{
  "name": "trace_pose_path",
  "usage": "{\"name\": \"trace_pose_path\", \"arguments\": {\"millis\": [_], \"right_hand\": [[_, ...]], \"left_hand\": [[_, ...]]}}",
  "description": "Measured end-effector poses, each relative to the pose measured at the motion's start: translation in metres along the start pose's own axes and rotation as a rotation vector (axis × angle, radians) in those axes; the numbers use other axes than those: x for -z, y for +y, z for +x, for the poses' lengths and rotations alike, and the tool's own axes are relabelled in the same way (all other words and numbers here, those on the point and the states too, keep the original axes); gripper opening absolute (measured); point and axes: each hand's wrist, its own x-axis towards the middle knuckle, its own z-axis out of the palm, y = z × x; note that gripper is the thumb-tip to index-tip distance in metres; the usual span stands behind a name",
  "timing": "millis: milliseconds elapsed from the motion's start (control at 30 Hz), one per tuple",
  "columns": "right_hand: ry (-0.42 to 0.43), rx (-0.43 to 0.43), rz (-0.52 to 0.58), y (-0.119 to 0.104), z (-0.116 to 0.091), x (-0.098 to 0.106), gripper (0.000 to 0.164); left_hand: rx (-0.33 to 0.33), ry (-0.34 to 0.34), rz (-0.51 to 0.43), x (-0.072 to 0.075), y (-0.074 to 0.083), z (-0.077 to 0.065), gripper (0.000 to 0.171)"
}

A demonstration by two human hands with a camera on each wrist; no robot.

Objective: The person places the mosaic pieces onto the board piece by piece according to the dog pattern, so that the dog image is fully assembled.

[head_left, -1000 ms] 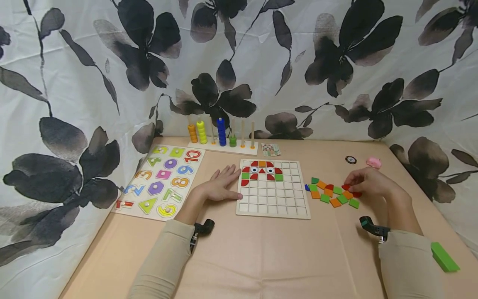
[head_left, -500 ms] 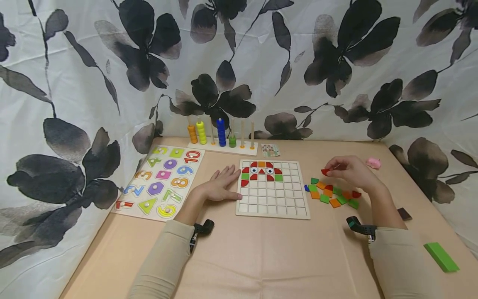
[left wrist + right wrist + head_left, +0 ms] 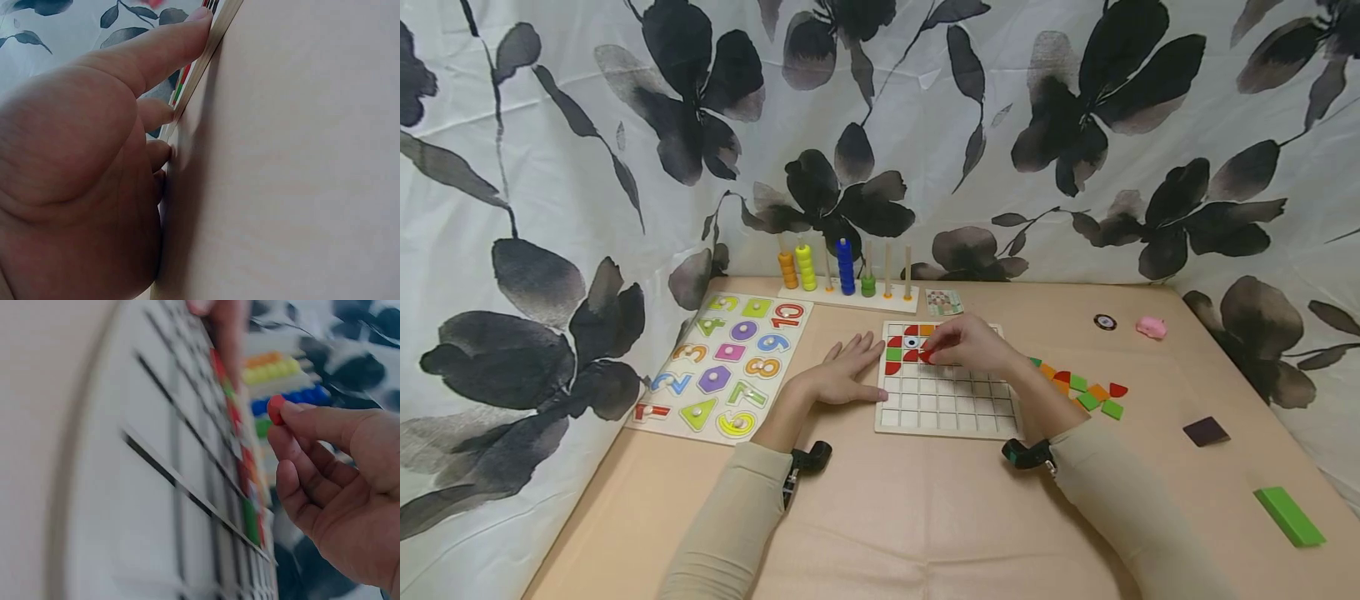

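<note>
A white grid board (image 3: 940, 408) lies mid-table, with red, green, orange and eye-patterned tiles in its upper rows. My left hand (image 3: 838, 375) rests against the board's left edge, its fingers straight; the left wrist view shows the thumb (image 3: 169, 53) along that edge. Over the board's upper part, my right hand (image 3: 976, 346) pinches a small red tile (image 3: 275, 409) between thumb and fingertips. That hand hides some of the placed tiles. Right of the board lies a pile of loose tiles (image 3: 1078, 383), partly hidden by the right forearm.
A number-and-shape puzzle board (image 3: 700, 382) lies left. Behind stand a pegged bead counter (image 3: 887, 302) and a small picture card (image 3: 943, 302). On the right are a round black-and-white piece (image 3: 1105, 322), a pink object (image 3: 1152, 327), a dark square (image 3: 1206, 431) and a green block (image 3: 1290, 517).
My right hand has lifted a red tile from the pile and carried it left, over the board. The left hand stays at the board's edge.
</note>
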Motion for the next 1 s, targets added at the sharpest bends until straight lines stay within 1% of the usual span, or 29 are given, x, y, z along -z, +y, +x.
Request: {"name": "trace_pose_path", "arguments": {"millis": [100,167,300,433,633,833,900,1000], "right_hand": [[-0.021,0.004,-0.090,0.000,0.011,-0.015,0.012],[-0.019,0.008,-0.156,-0.001,0.014,-0.021,0.013],[-0.006,0.014,-0.197,-0.004,0.017,-0.028,0.014],[-0.010,0.012,-0.218,-0.006,0.016,-0.031,0.016],[-0.024,0.014,-0.326,-0.011,0.013,-0.035,0.017],[-0.010,0.084,-0.464,-0.015,0.011,-0.040,0.011],[-0.002,0.102,-0.499,-0.015,0.009,-0.039,0.011],[0.018,0.093,-0.482,-0.016,0.003,-0.033,0.016]], "left_hand": [[0.002,-0.003,0.005,0.000,0.000,0.001,0.097],[0.003,-0.004,0.009,0.001,0.001,0.001,0.097],[-0.001,-0.002,0.006,0.003,0.002,0.001,0.097],[-0.001,-0.003,0.000,0.003,0.002,0.002,0.097],[0.001,-0.007,0.012,0.002,0.001,0.003,0.097],[0.003,-0.004,0.003,0.002,0.001,0.002,0.097],[0.005,-0.004,-0.001,0.002,0.001,0.002,0.097],[0.008,-0.004,-0.003,0.001,0.000,0.002,0.097]]}}
